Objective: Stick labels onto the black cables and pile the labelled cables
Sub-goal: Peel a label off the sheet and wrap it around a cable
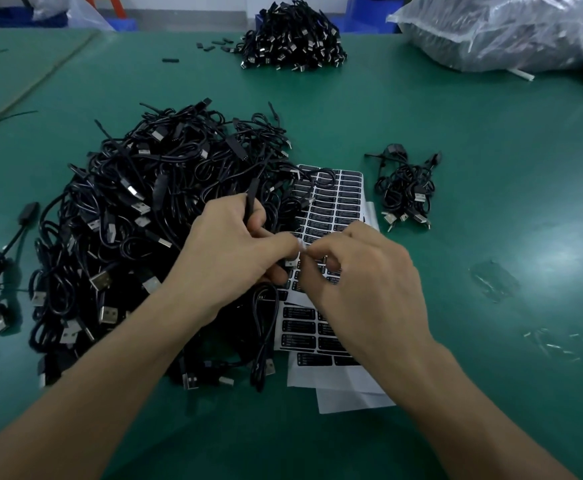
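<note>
Centrally, the left hand point(234, 247) is closed around a black cable point(251, 199) and the right hand point(363, 271) pinches something small and pale at its fingertips, too small to tell, both hands meeting over the label sheet point(335, 202) and hiding its middle. Three cable heaps lie on the green table point(491, 237): a big tangled pile point(127, 220) at left touching the sheet, a small pile point(408, 188) just right of it, and a far pile point(290, 36), with one clear plastic bag point(498, 29) far right.
</note>
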